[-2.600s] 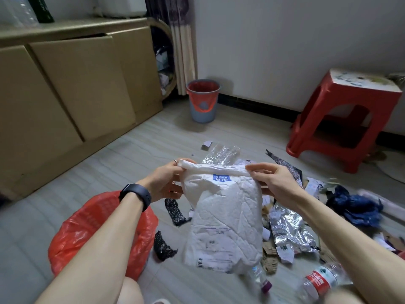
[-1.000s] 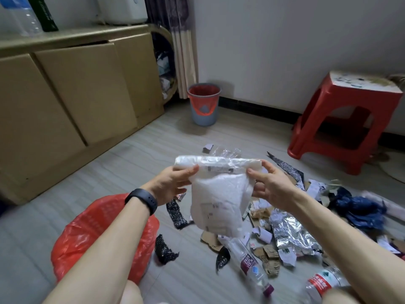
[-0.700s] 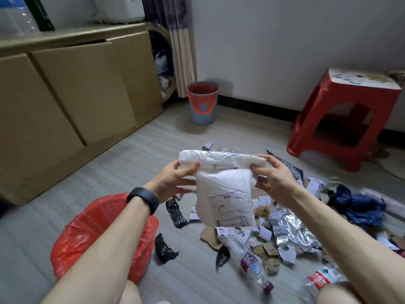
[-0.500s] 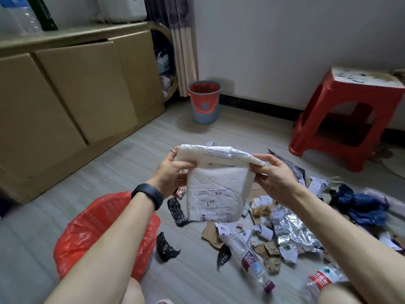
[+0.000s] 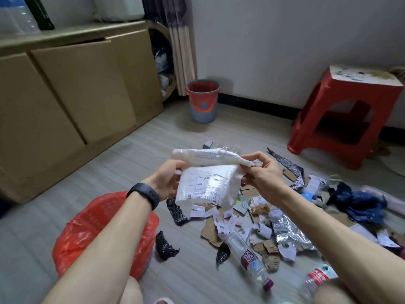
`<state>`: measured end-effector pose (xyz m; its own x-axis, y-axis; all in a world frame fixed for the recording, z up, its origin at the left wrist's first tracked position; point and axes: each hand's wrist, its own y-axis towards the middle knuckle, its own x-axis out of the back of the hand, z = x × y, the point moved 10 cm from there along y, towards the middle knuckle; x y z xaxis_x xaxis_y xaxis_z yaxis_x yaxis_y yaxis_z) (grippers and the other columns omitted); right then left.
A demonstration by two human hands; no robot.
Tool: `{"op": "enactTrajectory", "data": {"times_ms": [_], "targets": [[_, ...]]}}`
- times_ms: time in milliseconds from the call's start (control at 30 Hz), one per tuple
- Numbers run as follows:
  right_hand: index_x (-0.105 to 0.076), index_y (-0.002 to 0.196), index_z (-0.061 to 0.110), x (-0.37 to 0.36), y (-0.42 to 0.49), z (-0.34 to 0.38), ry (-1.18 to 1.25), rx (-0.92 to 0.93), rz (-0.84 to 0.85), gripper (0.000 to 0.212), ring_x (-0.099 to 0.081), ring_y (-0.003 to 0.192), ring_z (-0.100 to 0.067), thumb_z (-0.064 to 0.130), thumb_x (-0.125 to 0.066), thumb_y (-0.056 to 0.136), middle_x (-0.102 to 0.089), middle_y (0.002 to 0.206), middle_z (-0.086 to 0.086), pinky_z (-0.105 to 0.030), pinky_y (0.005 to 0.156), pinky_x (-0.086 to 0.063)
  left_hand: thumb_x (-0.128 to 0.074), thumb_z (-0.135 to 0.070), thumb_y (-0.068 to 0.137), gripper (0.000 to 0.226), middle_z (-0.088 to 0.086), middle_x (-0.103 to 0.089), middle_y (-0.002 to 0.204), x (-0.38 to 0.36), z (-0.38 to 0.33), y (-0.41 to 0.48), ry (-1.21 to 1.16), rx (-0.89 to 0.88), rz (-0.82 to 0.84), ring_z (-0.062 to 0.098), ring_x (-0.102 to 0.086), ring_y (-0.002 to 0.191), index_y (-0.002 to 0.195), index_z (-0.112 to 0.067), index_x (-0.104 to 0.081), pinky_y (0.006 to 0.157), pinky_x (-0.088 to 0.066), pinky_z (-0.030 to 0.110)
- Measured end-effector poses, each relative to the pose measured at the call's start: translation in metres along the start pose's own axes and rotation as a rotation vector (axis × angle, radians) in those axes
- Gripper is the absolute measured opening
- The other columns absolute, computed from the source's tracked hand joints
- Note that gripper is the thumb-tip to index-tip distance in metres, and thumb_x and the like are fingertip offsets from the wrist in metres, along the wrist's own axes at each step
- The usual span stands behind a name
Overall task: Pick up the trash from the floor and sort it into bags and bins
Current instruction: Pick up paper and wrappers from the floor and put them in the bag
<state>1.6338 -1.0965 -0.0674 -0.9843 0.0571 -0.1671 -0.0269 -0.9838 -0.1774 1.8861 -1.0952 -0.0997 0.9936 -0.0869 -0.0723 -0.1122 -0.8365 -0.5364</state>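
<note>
A white plastic mailer bag (image 5: 208, 183) with a printed shipping label is rolled up at its top and hangs in the air over the floor. My left hand (image 5: 166, 181) grips its left side, and my right hand (image 5: 263, 174) pinches the rolled top edge at the right. A red plastic bag (image 5: 87, 229) sits open on the floor under my left forearm. Trash lies scattered below: cardboard scraps (image 5: 210, 232), paper bits, a silver foil wrapper (image 5: 289, 233) and two plastic bottles (image 5: 249, 257) (image 5: 317, 279).
A grey bin with a red liner (image 5: 202, 102) stands by the far wall. A red plastic stool (image 5: 346, 115) is at the right. Tan cabinets (image 5: 76, 88) line the left side. Black mesh pieces (image 5: 176, 212) and a dark blue bag (image 5: 361, 205) lie on the floor.
The mailer bag has been rolled down from its top, so the hanging part is shorter. Both hands stayed on its upper edge, turning it.
</note>
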Motion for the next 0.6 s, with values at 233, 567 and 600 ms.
{"op": "enactTrajectory", "data": {"times_ms": [233, 567, 600], "targets": [[-0.071, 0.08, 0.001, -0.014, -0.003, 0.003, -0.177, 0.067, 0.146, 0.028, -0.075, 0.079, -0.023, -0.021, -0.056, 0.087, -0.071, 0.108, -0.015, -0.026, 0.06, -0.06, -0.054, -0.066, 0.088, 0.063, 0.014, -0.066, 0.108, 0.004, 0.003, -0.005, -0.074, 0.078, -0.029, 0.03, -0.067, 0.095, 0.121, -0.013, -0.063, 0.081, -0.058, 0.044], [-0.058, 0.128, 0.017, -0.01, -0.004, -0.029, 0.065, -0.267, 0.235, 0.056, -0.062, 0.11, -0.027, 0.038, -0.065, 0.077, -0.068, 0.119, -0.013, -0.045, 0.107, -0.042, -0.063, -0.008, 0.086, 0.043, 0.021, -0.064, 0.121, -0.006, -0.01, -0.008, -0.209, -0.07, 0.071, 0.028, -0.061, 0.099, 0.127, 0.004, -0.058, 0.078, -0.058, 0.035], [-0.057, 0.128, 0.016, -0.014, -0.005, -0.033, -0.011, -0.28, 0.28, 0.059, -0.062, 0.108, -0.021, 0.049, -0.065, 0.08, -0.068, 0.117, -0.009, -0.042, 0.101, -0.043, -0.062, -0.008, 0.087, 0.043, 0.022, -0.062, 0.124, -0.01, -0.013, -0.009, -0.225, -0.085, 0.099, 0.029, -0.062, 0.1, 0.128, 0.005, -0.057, 0.079, -0.059, 0.037]]}}
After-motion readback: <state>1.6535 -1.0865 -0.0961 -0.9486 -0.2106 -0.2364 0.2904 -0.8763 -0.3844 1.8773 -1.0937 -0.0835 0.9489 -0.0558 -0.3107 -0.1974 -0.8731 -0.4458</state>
